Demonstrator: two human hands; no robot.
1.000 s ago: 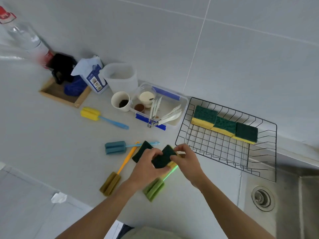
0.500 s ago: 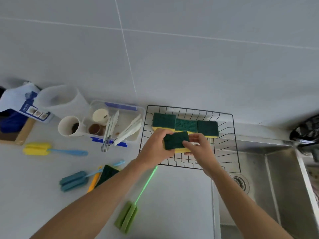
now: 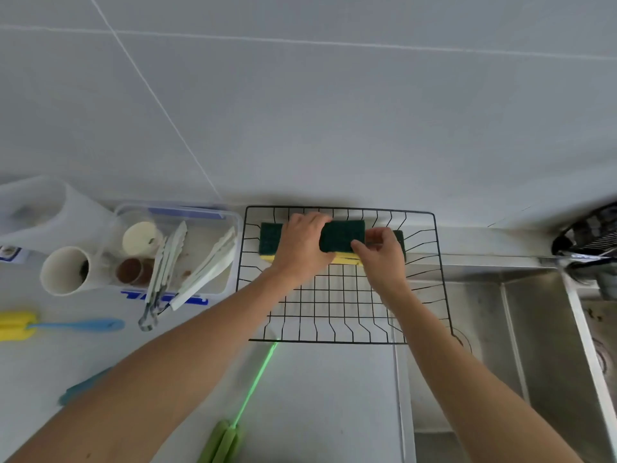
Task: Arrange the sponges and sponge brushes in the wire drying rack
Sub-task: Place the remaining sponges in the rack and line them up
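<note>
I am at a pale grey counter (image 3: 327, 396) set against a wall (image 3: 334, 111) of large grey tiles with thin white joints. To my right the counter drops into a steel sink (image 3: 534, 329). The black wire rack (image 3: 334, 305) stands at the back of the counter against the wall, its right end reaching over the sink's edge.

Both my hands are inside the rack at its far side. My left hand (image 3: 302, 248) and my right hand (image 3: 380, 253) pinch one green-and-yellow sponge (image 3: 342, 238) between fingers and thumb, green face up, over the row of sponges (image 3: 269, 240) lying along the back of the rack. I cannot tell whether it rests on them.

A green sponge brush (image 3: 233, 426) lies on the counter in front of the rack, its handle tip touching the rack's near rim. At the left edge lies a yellow sponge brush (image 3: 20, 325) with a blue handle. Beside the rack on the left is a clear plastic box (image 3: 230, 228) with white tongs (image 3: 203, 269) in it, and a white cup (image 3: 63, 270)
</note>
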